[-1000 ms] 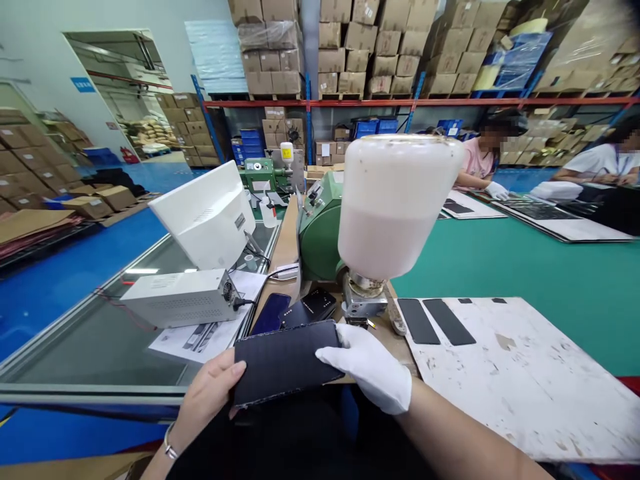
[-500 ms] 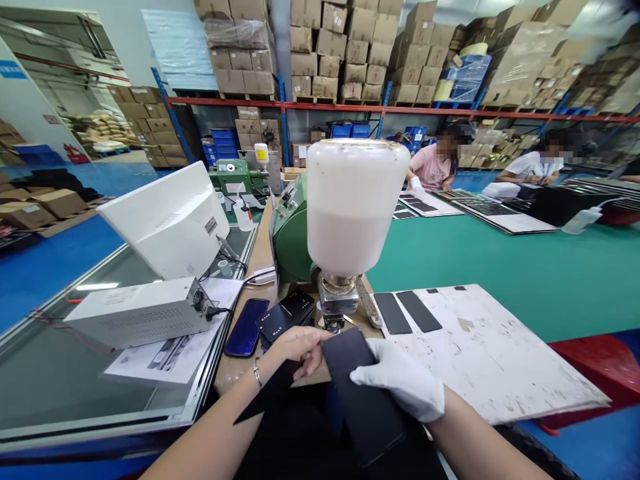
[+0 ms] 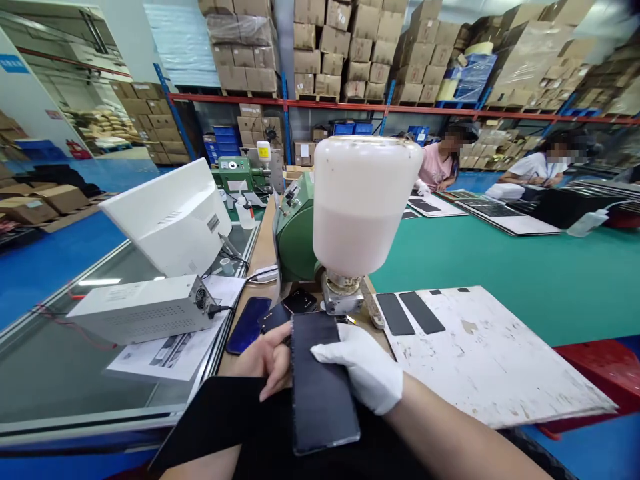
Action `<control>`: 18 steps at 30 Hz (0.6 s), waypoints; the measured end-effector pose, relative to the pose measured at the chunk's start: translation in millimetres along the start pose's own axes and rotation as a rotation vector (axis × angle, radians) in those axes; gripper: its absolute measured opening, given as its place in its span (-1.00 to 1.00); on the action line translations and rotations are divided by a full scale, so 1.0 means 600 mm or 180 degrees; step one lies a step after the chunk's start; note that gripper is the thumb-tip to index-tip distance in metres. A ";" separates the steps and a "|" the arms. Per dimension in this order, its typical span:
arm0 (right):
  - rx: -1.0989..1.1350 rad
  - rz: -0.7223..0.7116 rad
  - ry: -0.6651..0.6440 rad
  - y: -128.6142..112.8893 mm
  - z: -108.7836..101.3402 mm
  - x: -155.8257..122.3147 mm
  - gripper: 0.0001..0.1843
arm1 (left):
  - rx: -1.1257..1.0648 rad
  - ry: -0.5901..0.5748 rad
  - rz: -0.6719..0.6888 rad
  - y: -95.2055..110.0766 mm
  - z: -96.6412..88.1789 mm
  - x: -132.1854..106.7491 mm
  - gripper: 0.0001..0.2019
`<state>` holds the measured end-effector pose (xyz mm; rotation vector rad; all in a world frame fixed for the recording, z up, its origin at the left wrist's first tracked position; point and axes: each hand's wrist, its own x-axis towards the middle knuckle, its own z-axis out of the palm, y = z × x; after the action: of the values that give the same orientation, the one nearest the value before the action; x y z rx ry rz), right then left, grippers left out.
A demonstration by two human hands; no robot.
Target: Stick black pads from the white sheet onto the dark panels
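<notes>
"Largest?"
"White board (image 3: 520,373), lower right. The blue sign (image 3: 14,64), upper left, has blurred lettering."
"Panels?"
"Black panel (image 3: 325,403), bottom centre, grasped by gloved right hand (image 3: 373,370), thumb on top; second panel (image 3: 215,410), lower left. Bare left hand (image 3: 263,359) curls; its grip, I can't tell."
"Smaller?"
"Two strips (image 3: 395,314), two scraps (image 3: 464,290), right of centre."

The black panel (image 3: 323,387) looks mostly matt, with rough edges. The white glove (image 3: 371,372) is of soft cloth. From this panel, toward twelve o'clock, the bottle (image 3: 367,200) is of smooth, milky plastic, stained on top, above a metal block (image 3: 344,301). At ten o'clock, the smartphone (image 3: 247,327) is glossy; at three, the whitish board (image 3: 500,373) is scuffed.
</notes>
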<state>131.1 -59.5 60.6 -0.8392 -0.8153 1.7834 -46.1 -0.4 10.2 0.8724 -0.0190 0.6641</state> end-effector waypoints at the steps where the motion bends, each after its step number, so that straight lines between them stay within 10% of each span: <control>1: -0.0037 0.0039 -0.0059 0.005 0.010 0.009 -0.61 | 0.0021 0.0066 0.0146 0.009 0.003 -0.015 -0.46; 9: -0.1271 0.0071 -0.0644 0.003 -0.018 0.019 -0.59 | 0.0212 0.0409 0.0170 0.004 0.017 -0.063 -0.51; 13: -0.2119 0.0577 -0.0584 -0.023 -0.132 -0.006 -0.56 | 0.0570 0.0634 -0.0361 -0.022 0.002 -0.049 -0.53; 18: -0.3097 0.0571 0.1257 -0.100 -0.340 -0.045 -0.59 | 0.1161 0.0672 -0.1260 -0.041 -0.006 -0.024 -0.44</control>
<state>336.5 -34.0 5.2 -1.8648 -1.3765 1.2260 -44.9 -16.6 -13.5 1.1126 0.4665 0.3870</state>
